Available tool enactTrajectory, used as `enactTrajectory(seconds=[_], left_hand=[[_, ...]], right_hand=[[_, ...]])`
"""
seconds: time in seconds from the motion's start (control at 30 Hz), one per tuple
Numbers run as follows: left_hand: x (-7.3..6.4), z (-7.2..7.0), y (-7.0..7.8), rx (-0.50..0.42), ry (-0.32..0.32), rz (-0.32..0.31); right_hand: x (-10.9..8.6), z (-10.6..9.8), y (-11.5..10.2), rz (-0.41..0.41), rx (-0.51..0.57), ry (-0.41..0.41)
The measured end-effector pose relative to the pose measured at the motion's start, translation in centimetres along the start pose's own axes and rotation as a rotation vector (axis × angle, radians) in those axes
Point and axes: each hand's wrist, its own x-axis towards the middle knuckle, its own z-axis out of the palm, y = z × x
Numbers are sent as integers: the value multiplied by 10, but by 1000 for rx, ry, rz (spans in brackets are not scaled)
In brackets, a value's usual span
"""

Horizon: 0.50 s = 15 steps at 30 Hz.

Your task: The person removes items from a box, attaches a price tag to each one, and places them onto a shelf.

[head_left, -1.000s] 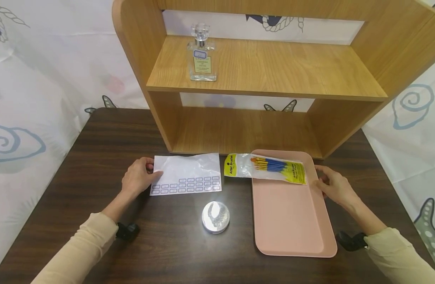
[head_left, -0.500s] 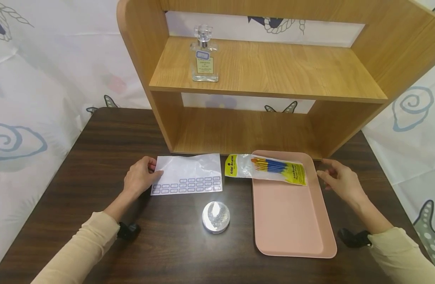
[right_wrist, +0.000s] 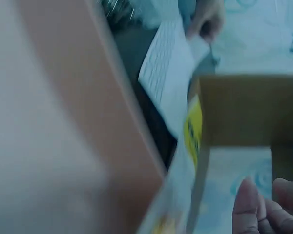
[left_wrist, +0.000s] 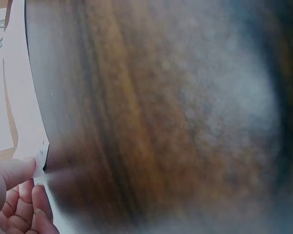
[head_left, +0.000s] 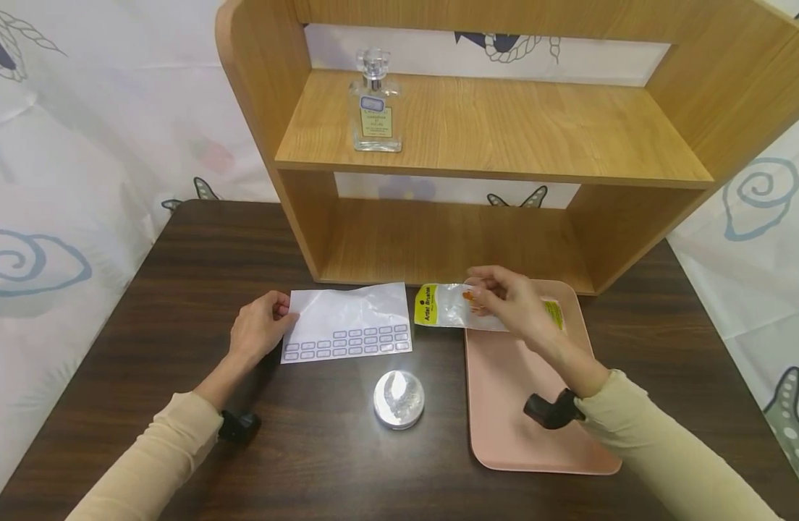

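Note:
At the left edge of a white sheet of small labels (head_left: 347, 307), my left hand (head_left: 258, 327) pinches the paper between thumb and fingers. The left wrist view shows the thumb on top of the paper's corner (left_wrist: 38, 158). My right hand (head_left: 513, 302) is over a clear pack of artist brushes (head_left: 441, 305), hiding most of the blue handles. Its fingers are loosely bent, with thumb and fingertips apart and nothing between them in the right wrist view. The pack lies across the far part of a pink tray (head_left: 493, 423), its yellow end past the tray's left rim.
A round silver tin (head_left: 399, 400) stands on the dark wood table (head_left: 321, 449) in front of the sheet. Behind is a wooden shelf unit (head_left: 517, 134), with a glass perfume bottle (head_left: 376, 119) bearing a small label on its upper board.
My right hand first lifted off the tray's right rim, then swung left over the brush pack. The left hand keeps its pinch on the label sheet, which turned very slightly.

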Motion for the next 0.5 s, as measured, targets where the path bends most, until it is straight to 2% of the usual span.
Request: enactTrajectory(seconds=[0.1, 0.23, 0.37, 0.5], left_hand=[[-1, 0, -2, -7, 15, 8], [-3, -1, -2, -31, 43, 38], [-4, -1, 0, -64, 77, 82], [-5, -1, 1, -83, 108, 112]], right_hand=[[13, 28, -5, 44, 108, -77], [26, 55, -2, 78, 122, -128], [37, 74, 4, 109, 130, -137], [44, 85, 10, 181, 132, -134]])
